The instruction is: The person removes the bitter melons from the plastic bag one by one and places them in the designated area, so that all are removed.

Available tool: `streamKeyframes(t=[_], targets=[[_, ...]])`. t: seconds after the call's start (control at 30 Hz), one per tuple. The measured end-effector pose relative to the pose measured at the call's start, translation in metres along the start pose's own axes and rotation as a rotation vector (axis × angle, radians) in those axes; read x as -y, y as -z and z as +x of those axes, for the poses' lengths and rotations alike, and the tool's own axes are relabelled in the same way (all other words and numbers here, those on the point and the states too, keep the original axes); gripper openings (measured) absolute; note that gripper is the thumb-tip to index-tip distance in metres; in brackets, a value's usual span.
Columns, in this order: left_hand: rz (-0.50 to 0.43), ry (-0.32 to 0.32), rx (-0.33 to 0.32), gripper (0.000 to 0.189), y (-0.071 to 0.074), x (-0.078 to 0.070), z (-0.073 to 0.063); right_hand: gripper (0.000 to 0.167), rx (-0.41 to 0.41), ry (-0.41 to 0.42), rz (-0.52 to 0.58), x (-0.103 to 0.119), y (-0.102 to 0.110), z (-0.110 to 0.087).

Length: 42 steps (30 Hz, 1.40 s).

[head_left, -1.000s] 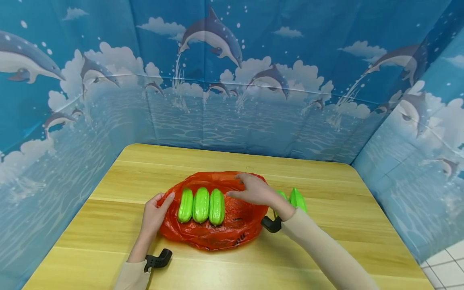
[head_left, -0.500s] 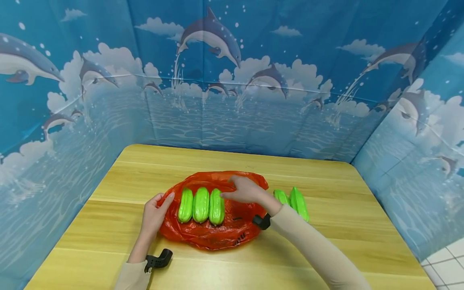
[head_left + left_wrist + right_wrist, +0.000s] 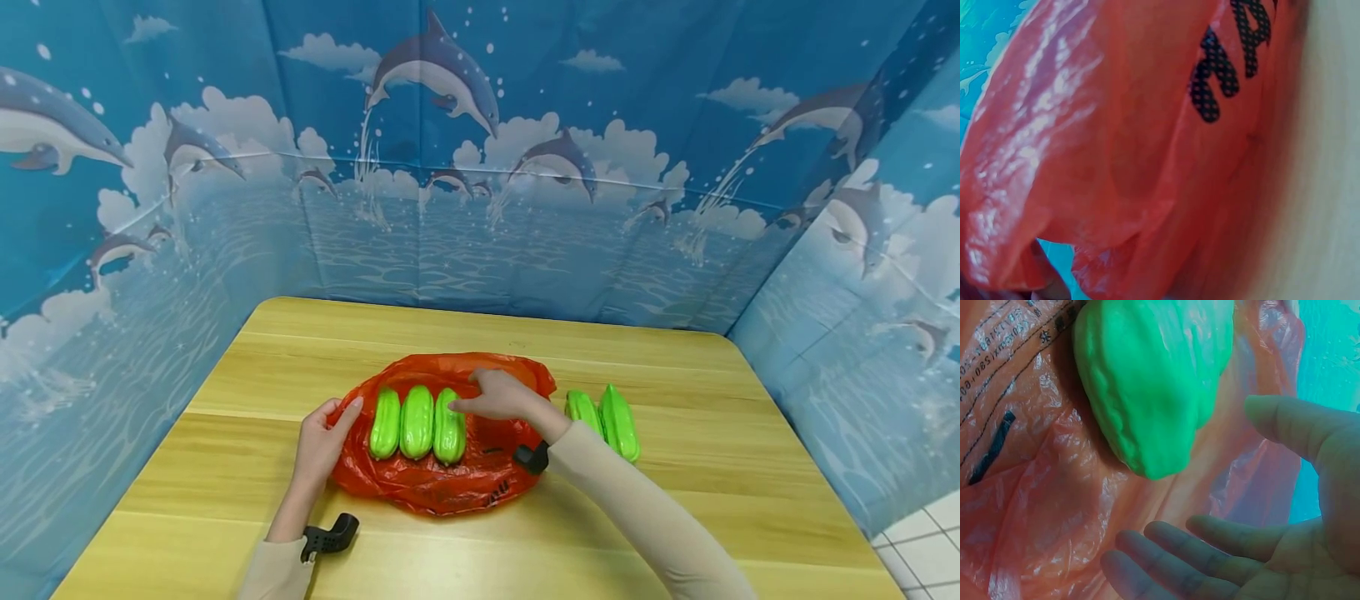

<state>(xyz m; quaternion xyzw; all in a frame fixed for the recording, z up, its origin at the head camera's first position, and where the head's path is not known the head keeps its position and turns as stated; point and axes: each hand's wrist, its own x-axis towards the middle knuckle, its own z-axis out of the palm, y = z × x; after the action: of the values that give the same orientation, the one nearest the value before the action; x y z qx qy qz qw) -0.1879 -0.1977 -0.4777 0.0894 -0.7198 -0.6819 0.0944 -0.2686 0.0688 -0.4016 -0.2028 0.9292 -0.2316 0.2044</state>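
Observation:
A red plastic bag (image 3: pixel 431 498) lies spread on the table, its mouth opened out. Three bright green, long, ridged pieces that look like fruit (image 3: pixel 416 423) sit side by side in its left half. My left hand (image 3: pixel 318 446) pinches the bag's left rim between thumb and fingers; its wrist view is mostly filled by bag film (image 3: pixel 1110 137). Over the right part of the bag reaches my right hand (image 3: pixel 504 396), thumb and fingers spread apart with nothing between them. In the right wrist view, the end of one green piece (image 3: pixel 1154 400) is just beyond the fingertips (image 3: pixel 1125 540).
Two more green ridged pieces (image 3: pixel 618 423) lie together on the wooden table (image 3: pixel 697 467), right of the bag and beyond the right forearm. A blue dolphin-print curtain (image 3: pixel 465 275) closes off the back and sides of the table.
My right hand has moved left over the bag toward the rightmost green piece in it, uncovering the two outside pieces more. The left hand keeps its hold on the rim.

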Motion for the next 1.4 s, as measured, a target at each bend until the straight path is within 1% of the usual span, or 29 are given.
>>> streamKeyframes(t=[0.1,0.6,0.8,0.93,1.23,1.4], targets=[[-0.002,-0.002,0.0,0.045,0.0,0.0,0.0,0.073,0.007,-0.018,-0.006,0.002,-0.002,0.001],[0.002,-0.009,-0.008,0.041,0.0,-0.002,-0.001,0.086,0.03,-0.055,-0.015,0.004,-0.014,0.01],[-0.002,-0.003,0.0,0.043,0.0,-0.001,0.0,0.087,0.015,-0.061,0.016,0.004,-0.019,0.014],[0.001,0.002,-0.007,0.044,0.0,-0.001,0.0,0.087,0.002,-0.071,0.037,0.005,-0.022,0.016],[0.003,0.007,-0.008,0.044,0.001,-0.002,0.0,0.082,-0.005,-0.073,0.035,0.005,-0.027,0.02],[0.009,0.017,-0.005,0.045,0.002,-0.002,0.0,0.081,-0.008,-0.077,0.045,0.005,-0.031,0.022]])
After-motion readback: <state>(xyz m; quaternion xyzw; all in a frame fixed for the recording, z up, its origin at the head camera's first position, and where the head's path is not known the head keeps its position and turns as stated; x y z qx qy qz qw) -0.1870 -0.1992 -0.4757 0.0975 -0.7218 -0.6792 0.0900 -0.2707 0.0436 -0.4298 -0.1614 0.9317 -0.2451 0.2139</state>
